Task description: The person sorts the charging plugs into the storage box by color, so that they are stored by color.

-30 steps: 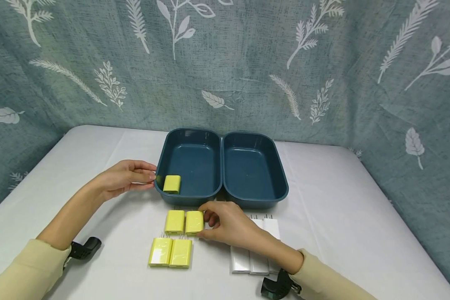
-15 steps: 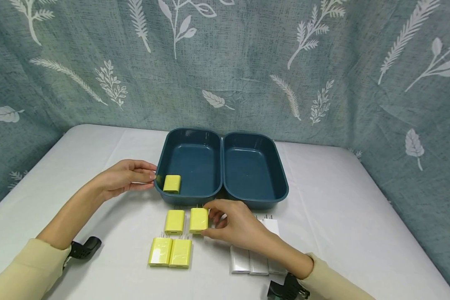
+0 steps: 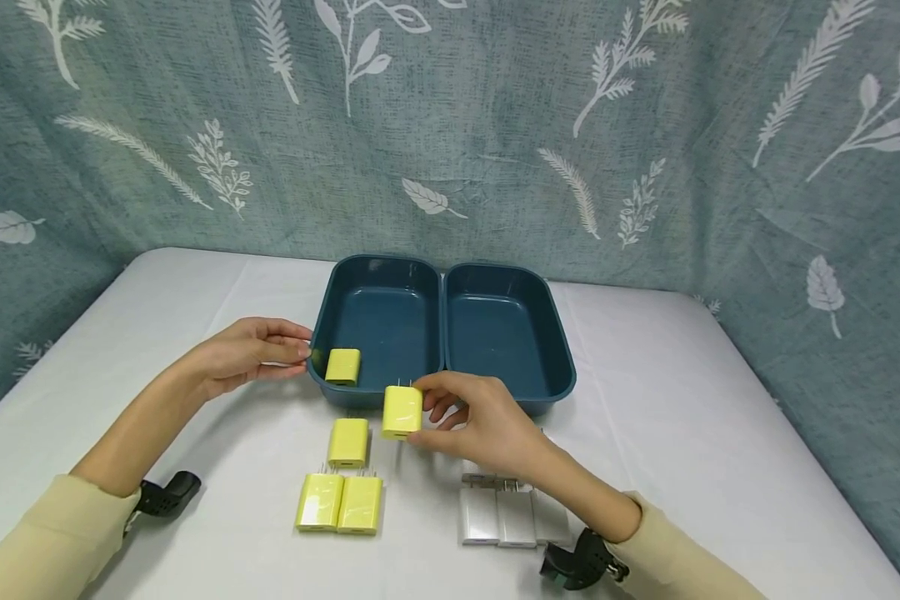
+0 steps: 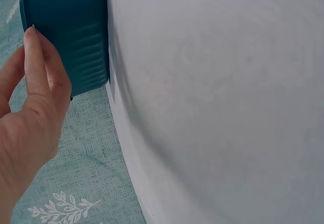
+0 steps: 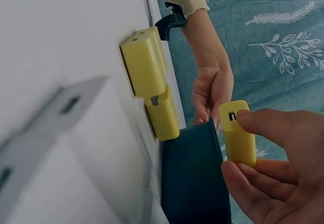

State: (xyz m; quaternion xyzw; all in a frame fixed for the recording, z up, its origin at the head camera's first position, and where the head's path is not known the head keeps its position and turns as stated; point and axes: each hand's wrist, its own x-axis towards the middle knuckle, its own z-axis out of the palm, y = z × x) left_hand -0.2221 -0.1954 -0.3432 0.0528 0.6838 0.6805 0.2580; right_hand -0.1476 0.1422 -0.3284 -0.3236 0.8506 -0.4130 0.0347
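My right hand [image 3: 487,417] pinches a yellow USB wall charger [image 3: 402,412] between thumb and fingers, its prongs pointing away. The charger is raised in front of the left blue bin [image 3: 390,398], overlapping its near wall in the head view. In the right wrist view my thumb lies by the USB port of the charger [image 5: 239,138]. My left hand [image 3: 255,354] touches the left bin's outer side, fingertips at the rim; the left wrist view shows those fingers against the bin wall [image 4: 76,36]. One yellow charger [image 3: 342,367] lies inside that bin, in its near left corner.
Another blue bin [image 3: 506,333] stands against the first, on its right. Below the bins lie a single yellow charger [image 3: 348,443] and two side by side [image 3: 339,503]. Several white chargers [image 3: 498,517] lie partly under my right forearm. A patterned curtain [image 3: 450,125] hangs behind the table.
My right hand has drawn the yellow charger rightward from the one beside it, then lifted it up towards the left bin. My left hand has stayed at the bin's side.
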